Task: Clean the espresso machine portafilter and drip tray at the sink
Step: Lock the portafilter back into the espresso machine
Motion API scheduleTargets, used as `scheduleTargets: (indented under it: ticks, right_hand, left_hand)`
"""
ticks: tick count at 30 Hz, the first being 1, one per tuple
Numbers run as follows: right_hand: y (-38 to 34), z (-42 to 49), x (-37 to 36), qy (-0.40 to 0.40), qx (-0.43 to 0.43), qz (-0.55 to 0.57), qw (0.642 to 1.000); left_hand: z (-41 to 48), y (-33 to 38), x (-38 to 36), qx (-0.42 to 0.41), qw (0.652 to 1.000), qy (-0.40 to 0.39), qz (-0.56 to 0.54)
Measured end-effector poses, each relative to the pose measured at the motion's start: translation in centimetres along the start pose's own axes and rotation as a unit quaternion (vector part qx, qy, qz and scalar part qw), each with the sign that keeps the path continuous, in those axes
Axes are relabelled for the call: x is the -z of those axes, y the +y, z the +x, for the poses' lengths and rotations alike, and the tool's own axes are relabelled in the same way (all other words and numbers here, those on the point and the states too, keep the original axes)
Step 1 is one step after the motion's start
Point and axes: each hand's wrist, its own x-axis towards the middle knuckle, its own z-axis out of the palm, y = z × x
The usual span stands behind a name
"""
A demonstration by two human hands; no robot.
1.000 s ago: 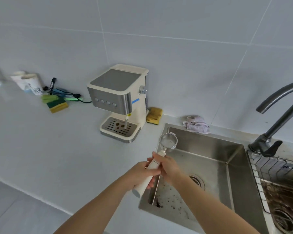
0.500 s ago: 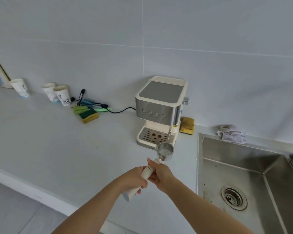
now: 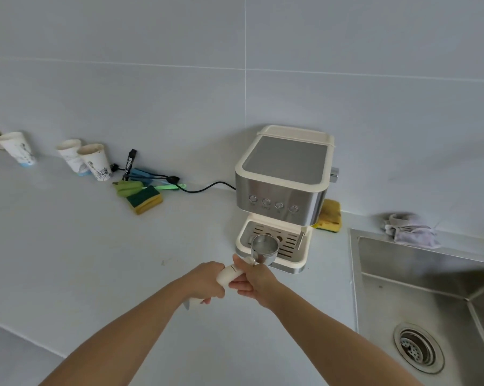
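Since a second ago the portafilter (image 3: 264, 250) has left the sink (image 3: 419, 277) and now hangs over the desk (image 3: 76, 260), its steel basket in front of the drip tray (image 3: 272, 245) of the espresso machine (image 3: 284, 190). Both hands hold its cream handle: the left hand (image 3: 206, 282) with fingers wrapped round the lower end, the right hand (image 3: 256, 280) with fingers closed on the part nearest the basket (thumb up along it). The view has swung left, so the tap is out of frame and only the sink's left rim and drain (image 3: 418, 348) show at 4 o'clock. From the hands, bare desk runs wide toward 9 o'clock; paper cups (image 3: 83, 158) and a green-yellow sponge (image 3: 144, 200) sit along the wall at 10 o'clock. A crumpled cloth (image 3: 409, 231) lies on the sink's back edge, at 2 o'clock.
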Motion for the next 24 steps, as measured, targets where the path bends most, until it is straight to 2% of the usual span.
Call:
scheduleTargets:
  ticks: [5,10,12,13,16,18,20,24]
  right_hand:
    - [-2.1,0.2,0.5,0.009,-0.004,-0.066,0.998]
    - [-6.2,-2.8,0.1,0.061,0.019,-0.133,0.989]
    - [-8.9,-5.3,-0.1,0.072,0.077,-0.107,0.989]
    - [-10.3,-6.5,0.0,0.087,0.132,-0.099,0.982]
    - [-14.2,-9.3,0.7,0.198,0.322,-0.102,0.92]
    - [-16.0,-9.7,1.6,0.317,0.391,-0.179,0.846]
    - [-17.0,-8.8,3.2,0.395,0.37,-0.338,0.77]
    - [-17.2,-4.8,7.1,0.374,0.199,-0.55,0.719]
  left_hand:
    - [2.4,-0.4,2.3,-0.021,0.999,-0.019,0.015]
    - [4.9,-1.2,5.5,-0.049,0.995,-0.04,0.082]
    - [5.8,-1.4,6.6,-0.065,0.991,-0.051,0.107]
    - [6.3,-1.4,7.0,-0.072,0.989,-0.054,0.118]
    - [7.6,-1.3,8.3,-0.09,0.986,-0.057,0.13]
    - [8.5,-1.2,8.8,-0.104,0.984,-0.055,0.131]
    - [9.2,-1.3,9.3,-0.116,0.983,-0.052,0.134]
    - [10.2,-1.2,10.1,-0.13,0.98,-0.049,0.145]
